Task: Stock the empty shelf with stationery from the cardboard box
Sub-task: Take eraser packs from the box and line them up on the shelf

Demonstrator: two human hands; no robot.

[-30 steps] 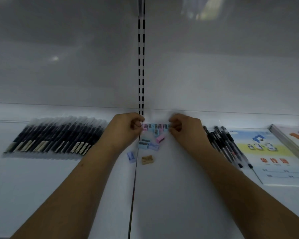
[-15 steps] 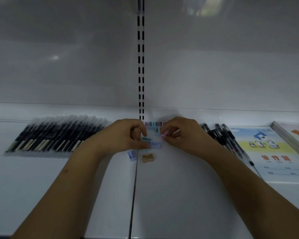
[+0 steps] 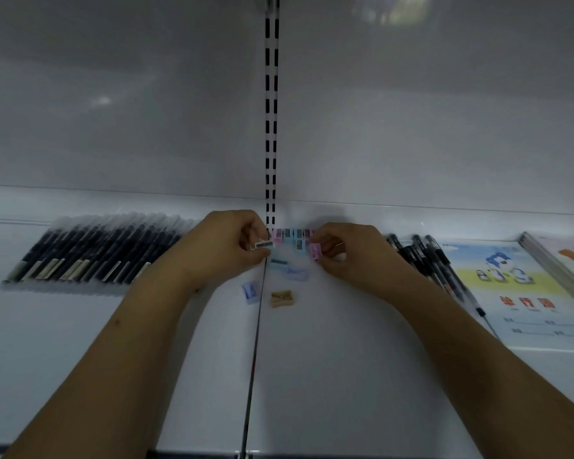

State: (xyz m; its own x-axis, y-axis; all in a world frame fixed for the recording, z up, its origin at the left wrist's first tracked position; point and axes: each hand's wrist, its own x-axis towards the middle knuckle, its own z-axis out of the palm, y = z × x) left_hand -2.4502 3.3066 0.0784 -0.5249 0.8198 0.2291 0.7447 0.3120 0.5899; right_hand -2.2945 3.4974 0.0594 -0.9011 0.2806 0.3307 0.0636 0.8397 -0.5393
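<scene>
Both hands work at the back of the white shelf (image 3: 345,376): my left hand (image 3: 226,246) pinches a small white pencil sharpener (image 3: 263,244), my right hand (image 3: 348,256) pinches a pink one (image 3: 315,251). Between them a row of pink and blue sharpeners (image 3: 292,233) lines the grey back wall under the slotted upright (image 3: 271,111). Loose ones lie nearer me: two blue (image 3: 297,273), one lilac (image 3: 250,292), one tan (image 3: 281,298). Bagged black pens (image 3: 90,256) lie left; loose pens (image 3: 424,260) and exercise books (image 3: 517,293) right.
</scene>
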